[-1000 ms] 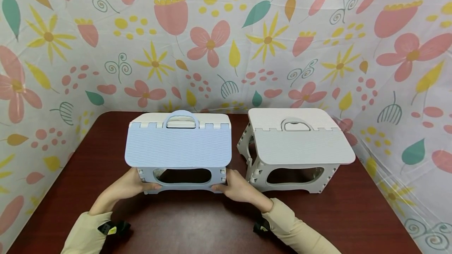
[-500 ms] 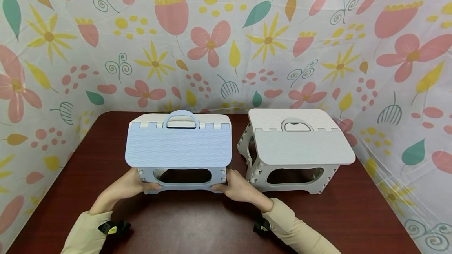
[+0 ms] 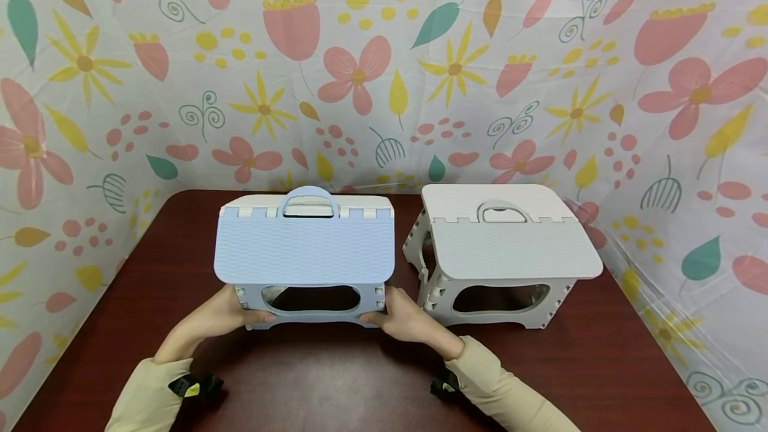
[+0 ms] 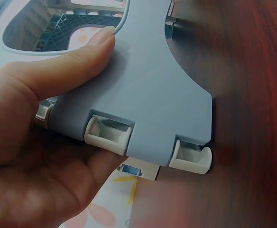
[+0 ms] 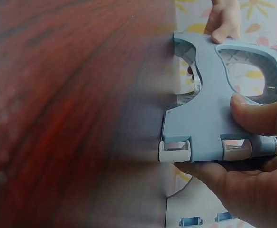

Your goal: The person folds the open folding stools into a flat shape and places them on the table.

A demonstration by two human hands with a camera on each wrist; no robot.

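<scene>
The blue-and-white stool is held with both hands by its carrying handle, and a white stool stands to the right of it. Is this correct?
Not quite: the head view shows the left hand and right hand gripping the ends of the blue-and-white stool's front leg panel, not its carrying handle. The white stool does stand to its right.

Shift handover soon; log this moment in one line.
left hand: grips blue stool, left side | right hand: grips its right side | blue stool: upright | white stool: standing on table, untouched

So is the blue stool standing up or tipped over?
Upright. The blue stool has its seat on top and front leg below.
</scene>
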